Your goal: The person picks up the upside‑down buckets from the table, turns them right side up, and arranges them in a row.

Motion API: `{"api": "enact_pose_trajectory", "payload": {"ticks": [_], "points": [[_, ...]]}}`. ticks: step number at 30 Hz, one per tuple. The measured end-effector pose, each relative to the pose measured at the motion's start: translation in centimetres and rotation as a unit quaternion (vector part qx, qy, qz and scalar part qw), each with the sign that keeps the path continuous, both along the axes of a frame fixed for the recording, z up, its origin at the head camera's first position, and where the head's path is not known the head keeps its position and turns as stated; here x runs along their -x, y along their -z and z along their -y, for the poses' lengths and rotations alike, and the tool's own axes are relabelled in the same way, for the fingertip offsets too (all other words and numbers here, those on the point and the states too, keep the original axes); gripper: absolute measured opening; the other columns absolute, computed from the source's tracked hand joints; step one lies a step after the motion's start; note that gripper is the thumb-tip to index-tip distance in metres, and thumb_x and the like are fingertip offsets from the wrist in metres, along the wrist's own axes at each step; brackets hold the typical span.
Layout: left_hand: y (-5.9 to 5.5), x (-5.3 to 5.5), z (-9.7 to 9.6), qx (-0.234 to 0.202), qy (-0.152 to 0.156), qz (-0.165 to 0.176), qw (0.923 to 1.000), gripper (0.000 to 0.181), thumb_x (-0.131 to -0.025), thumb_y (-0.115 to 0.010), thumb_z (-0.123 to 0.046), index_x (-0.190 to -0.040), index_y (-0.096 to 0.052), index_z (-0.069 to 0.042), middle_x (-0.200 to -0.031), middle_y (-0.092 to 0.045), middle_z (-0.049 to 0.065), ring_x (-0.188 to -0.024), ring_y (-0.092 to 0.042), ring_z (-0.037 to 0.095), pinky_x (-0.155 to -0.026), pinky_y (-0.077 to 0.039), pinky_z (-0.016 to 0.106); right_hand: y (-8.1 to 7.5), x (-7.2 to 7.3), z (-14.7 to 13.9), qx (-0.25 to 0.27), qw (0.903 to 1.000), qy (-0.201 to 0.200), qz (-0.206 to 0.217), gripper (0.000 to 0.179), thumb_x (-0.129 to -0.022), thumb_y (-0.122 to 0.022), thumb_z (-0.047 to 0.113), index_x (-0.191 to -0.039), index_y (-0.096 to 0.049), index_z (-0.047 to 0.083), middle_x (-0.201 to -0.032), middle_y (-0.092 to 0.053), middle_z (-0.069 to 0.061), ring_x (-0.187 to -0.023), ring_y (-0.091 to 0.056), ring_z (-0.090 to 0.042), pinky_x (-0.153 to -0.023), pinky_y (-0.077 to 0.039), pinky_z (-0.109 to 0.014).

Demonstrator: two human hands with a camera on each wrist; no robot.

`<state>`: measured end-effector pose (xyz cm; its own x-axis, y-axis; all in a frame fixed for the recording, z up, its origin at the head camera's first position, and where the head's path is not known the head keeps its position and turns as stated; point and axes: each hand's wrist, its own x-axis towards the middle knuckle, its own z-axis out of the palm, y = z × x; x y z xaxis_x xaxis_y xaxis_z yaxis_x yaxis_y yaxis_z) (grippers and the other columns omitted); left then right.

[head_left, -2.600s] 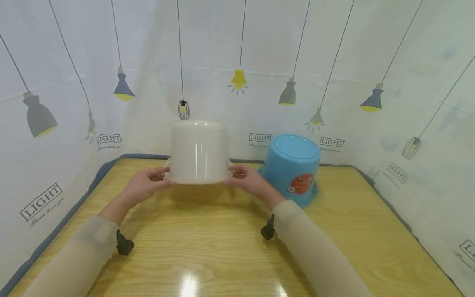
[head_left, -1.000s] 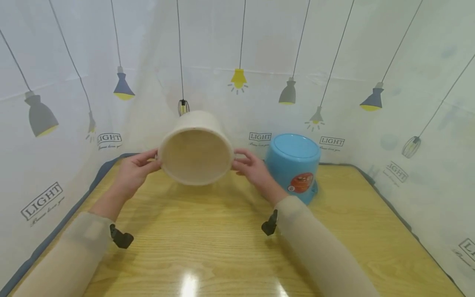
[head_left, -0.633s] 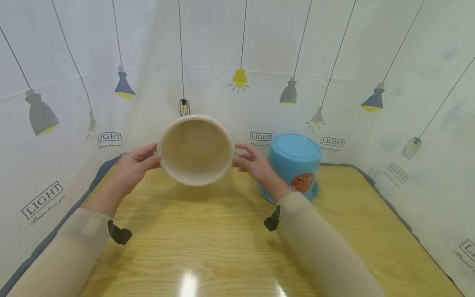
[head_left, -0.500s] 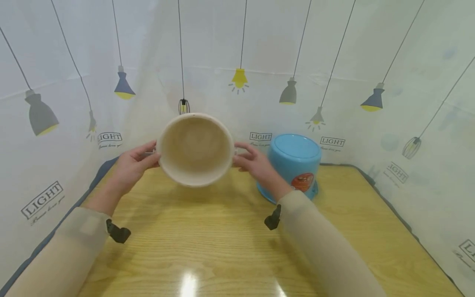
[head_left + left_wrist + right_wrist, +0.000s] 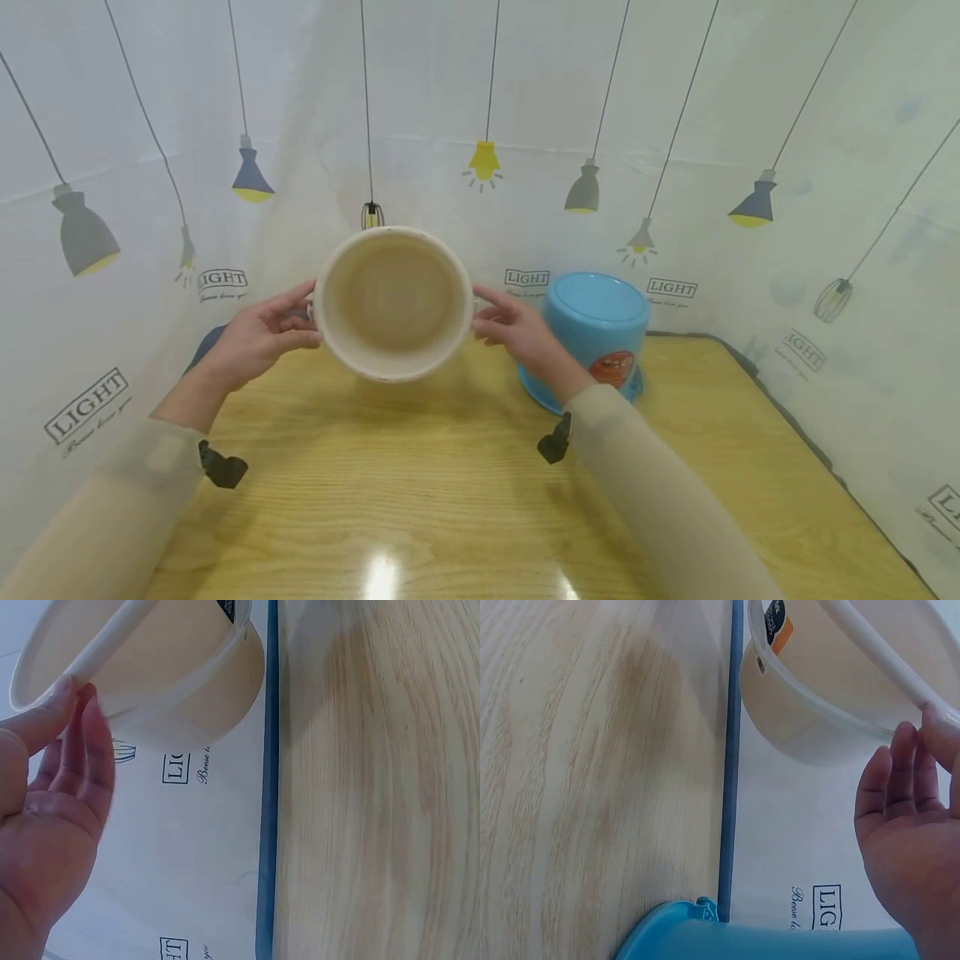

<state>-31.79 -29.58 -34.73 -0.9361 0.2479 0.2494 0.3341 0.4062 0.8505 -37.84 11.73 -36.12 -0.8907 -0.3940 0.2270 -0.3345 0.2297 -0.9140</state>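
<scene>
A cream plastic bucket [image 5: 401,292] is held above the table, tipped so its open mouth faces me and the inside shows. My left hand [image 5: 253,337] pinches it at the left side of the rim. In the left wrist view, thumb and fingertips of the left hand [image 5: 60,795] meet at the rim beside a pale band, apparently the bucket's handle. My right hand [image 5: 521,333] pinches the opposite side, and the right wrist view shows the right hand [image 5: 915,802] with its thumb on a similar band. An orange and black label [image 5: 778,628] is on the bucket.
A blue bucket [image 5: 592,333] with a red sticker stands upside down on the table, just right of my right hand and partly behind my forearm. Below the cream bucket lies the wooden table [image 5: 390,483]. Lamp-patterned sheeting [image 5: 540,92] encloses the back and sides.
The cream bucket was upside down; it has been tilted until its mouth faces me, and its inside shows more fully. Both hands kept their places at its sides. The blue bucket stayed put.
</scene>
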Motion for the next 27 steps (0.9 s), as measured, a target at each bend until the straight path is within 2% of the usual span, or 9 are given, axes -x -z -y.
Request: {"api": "enact_pose_trajectory", "payload": {"ticks": [4,6,9,11,14,17,20,23,27], "points": [[-0.1,0.0,0.2,0.024,-0.012,0.003,0.9996,0.08,-0.106,-0.077,-0.021,-0.173,-0.035,-0.031,-0.149,-0.06,0.006,-0.104,-0.072,-0.005,-0.077,-0.062,0.025,-0.1,0.0,-0.1,-0.011,0.9998,0.01,-0.014,0.056,-0.107,-0.075,0.025,-0.16,-0.058,0.032,-0.118,-0.075,-0.011,-0.106,-0.068,-0.027,-0.091,-0.061,-0.034],[-0.1,0.1,0.3,0.04,-0.018,0.002,0.9991,0.08,-0.106,-0.077,-0.024,-0.173,-0.034,-0.033,-0.156,-0.056,0.01,-0.104,-0.07,-0.006,-0.079,-0.058,0.021,-0.2,0.0,-0.1,-0.017,0.9996,0.015,-0.015,0.057,-0.107,-0.075,0.029,-0.16,-0.058,0.035,-0.121,-0.074,-0.01,-0.109,-0.067,-0.025,-0.094,-0.06,-0.037],[-0.2,0.0,0.4,0.064,-0.016,-0.008,0.9978,0.079,-0.107,-0.075,-0.029,-0.173,-0.033,-0.036,-0.165,-0.051,0.011,-0.112,-0.067,-0.004,-0.088,-0.054,0.014,-0.2,0.0,-0.2,-0.016,0.9998,0.006,-0.011,0.058,-0.108,-0.073,0.032,-0.162,-0.055,0.037,-0.138,-0.073,-0.009,-0.125,-0.069,-0.026,-0.109,-0.058,-0.047],[-0.2,0.0,0.4,0.066,-0.003,-0.008,0.9978,0.077,-0.108,-0.073,-0.03,-0.173,-0.032,-0.039,-0.173,-0.045,0.009,-0.128,-0.068,0.007,-0.094,-0.055,0.012,-0.1,0.1,-0.2,-0.007,0.9999,-0.01,-0.007,0.058,-0.11,-0.07,0.032,-0.164,-0.051,0.039,-0.152,-0.068,-0.009,-0.141,-0.064,-0.028,-0.123,-0.05,-0.055],[0.0,-0.1,0.3,0.049,0.021,0.004,0.9986,0.075,-0.111,-0.069,-0.033,-0.173,-0.028,-0.045,-0.181,-0.035,0.004,-0.149,-0.059,0.028,-0.102,-0.059,0.019,0.0,0.0,-0.3,0.006,0.9995,-0.03,0.003,0.058,-0.113,-0.065,0.036,-0.166,-0.045,0.045,-0.168,-0.056,-0.002,-0.157,-0.051,-0.027,-0.132,-0.039,-0.059],[0.3,0.1,0.1,0.015,0.033,0.028,0.9989,0.073,-0.113,-0.065,-0.035,-0.172,-0.025,-0.049,-0.181,-0.033,0.003,-0.154,-0.053,0.034,-0.108,-0.062,0.034,0.0,-0.2,-0.1,0.019,0.9988,-0.042,0.014,0.057,-0.114,-0.061,0.039,-0.166,-0.041,0.051,-0.174,-0.046,0.006,-0.162,-0.044,-0.023,-0.133,-0.039,-0.056],[0.5,0.3,-0.2,-0.006,0.025,0.046,0.9986,0.07,-0.113,-0.063,-0.041,-0.17,-0.026,-0.054,-0.179,-0.038,0.004,-0.153,-0.054,0.03,-0.111,-0.062,0.046,-0.1,-0.3,0.1,0.039,0.9976,-0.049,0.028,0.057,-0.115,-0.059,0.041,-0.166,-0.039,0.053,-0.175,-0.045,0.009,-0.161,-0.045,-0.021,-0.131,-0.043,-0.052],[0.6,0.6,-0.6,-0.03,0.024,0.056,0.9977,0.068,-0.113,-0.061,-0.045,-0.17,-0.025,-0.056,-0.178,-0.04,0.006,-0.151,-0.056,0.03,-0.112,-0.06,0.049,-0.2,-0.3,0.2,0.059,0.9961,-0.05,0.042,0.056,-0.114,-0.059,0.043,-0.166,-0.039,0.052,-0.174,-0.047,0.006,-0.157,-0.051,-0.023,-0.128,-0.047,-0.051],[0.8,0.9,-1.0,-0.061,0.035,0.05,0.9963,0.067,-0.116,-0.055,-0.043,-0.173,-0.021,-0.05,-0.178,-0.038,0.014,-0.14,-0.064,0.014,-0.112,-0.061,0.046,-0.3,-0.2,0.4,0.078,0.994,-0.048,0.06,0.056,-0.115,-0.057,0.046,-0.167,-0.038,0.05,-0.173,-0.049,0.0,-0.15,-0.058,-0.029,-0.126,-0.05,-0.05]]}}
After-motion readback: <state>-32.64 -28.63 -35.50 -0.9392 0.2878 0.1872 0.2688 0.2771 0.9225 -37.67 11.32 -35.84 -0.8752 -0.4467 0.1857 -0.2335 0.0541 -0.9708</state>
